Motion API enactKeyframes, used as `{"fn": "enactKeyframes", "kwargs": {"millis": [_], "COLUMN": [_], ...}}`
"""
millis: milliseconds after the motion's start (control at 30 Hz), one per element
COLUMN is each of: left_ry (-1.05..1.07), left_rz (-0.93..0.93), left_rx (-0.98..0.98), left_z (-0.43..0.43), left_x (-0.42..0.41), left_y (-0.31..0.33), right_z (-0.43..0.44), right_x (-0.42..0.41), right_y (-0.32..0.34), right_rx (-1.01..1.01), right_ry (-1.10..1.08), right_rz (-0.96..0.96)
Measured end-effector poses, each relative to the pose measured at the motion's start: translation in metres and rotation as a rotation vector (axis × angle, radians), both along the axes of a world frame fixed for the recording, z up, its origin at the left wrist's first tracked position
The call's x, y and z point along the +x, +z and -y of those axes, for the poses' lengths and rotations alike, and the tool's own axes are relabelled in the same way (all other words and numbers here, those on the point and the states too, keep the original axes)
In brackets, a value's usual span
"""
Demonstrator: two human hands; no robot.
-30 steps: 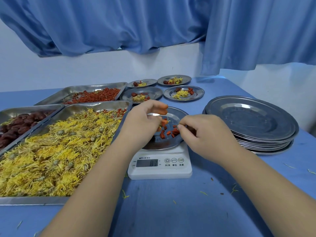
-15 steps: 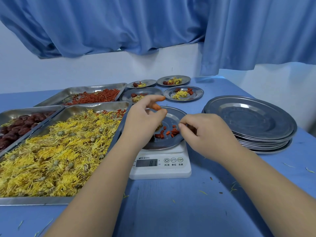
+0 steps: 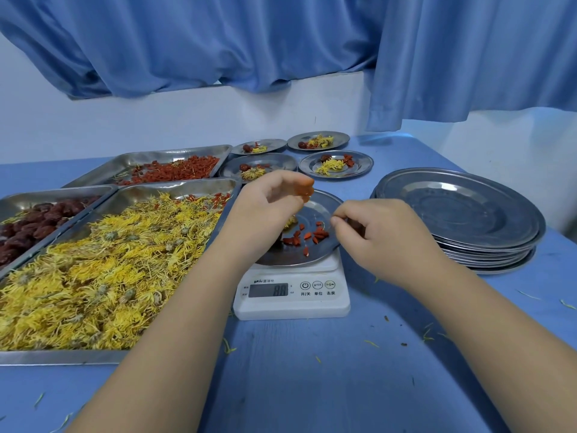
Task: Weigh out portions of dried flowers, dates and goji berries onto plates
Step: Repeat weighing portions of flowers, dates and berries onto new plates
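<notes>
Red berries (image 3: pixel 307 190) in curled left hand (image 3: pixel 265 207), right hand (image 3: pixel 384 239) at plate (image 3: pixel 326 206)

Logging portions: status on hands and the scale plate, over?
Left hand pinching red goji berries above round steel plate on white scale. Right hand curled at plate's rim, grip unclear. Nothing blocking.

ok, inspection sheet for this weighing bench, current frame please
Surface: blue table.
Job's things: white digital scale bearing round steel plate with loose red goji berries; steel trays of yellow dried flowers, goji stock, dark dates; four filled small plates behind; stack of empty steel plates right.
Clutter: stray petals and crumbs on table.
Hands: left hand above plate, fingers pinching orange-red bits, probably goji; right hand curled at plate rim, hold hidden.
Cables: nothing seen.
Surroundings: blue curtains, white wall.
</notes>
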State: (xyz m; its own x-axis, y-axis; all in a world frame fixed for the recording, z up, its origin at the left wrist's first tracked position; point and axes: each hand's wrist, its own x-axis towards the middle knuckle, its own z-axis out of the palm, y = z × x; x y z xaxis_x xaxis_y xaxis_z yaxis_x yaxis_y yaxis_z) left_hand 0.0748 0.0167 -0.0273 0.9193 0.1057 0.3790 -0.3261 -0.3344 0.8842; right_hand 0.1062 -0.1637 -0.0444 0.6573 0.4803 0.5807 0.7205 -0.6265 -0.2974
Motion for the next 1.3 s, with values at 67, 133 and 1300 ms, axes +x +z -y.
{"fn": "enactKeyframes", "kwargs": {"millis": [67, 133, 1300], "left_ry": [0.003, 0.012, 0.472], "left_rz": [-0.004, -0.023, -0.098], "left_rx": [-0.016, -0.040, -0.622], "left_z": [0.000, -0.001, -0.041], "left_x": [0.000, 0.001, -0.013], "left_y": [0.000, -0.001, 0.006], "right_z": [0.000, 0.001, -0.009], "right_x": [0.000, 0.000, 0.007], "right_y": [0.000, 0.001, -0.014], "right_rx": [0.000, -0.001, 0.345], "right_ry": [0.001, 0.003, -0.152], "right_rz": [0.005, 0.003, -0.615]}}
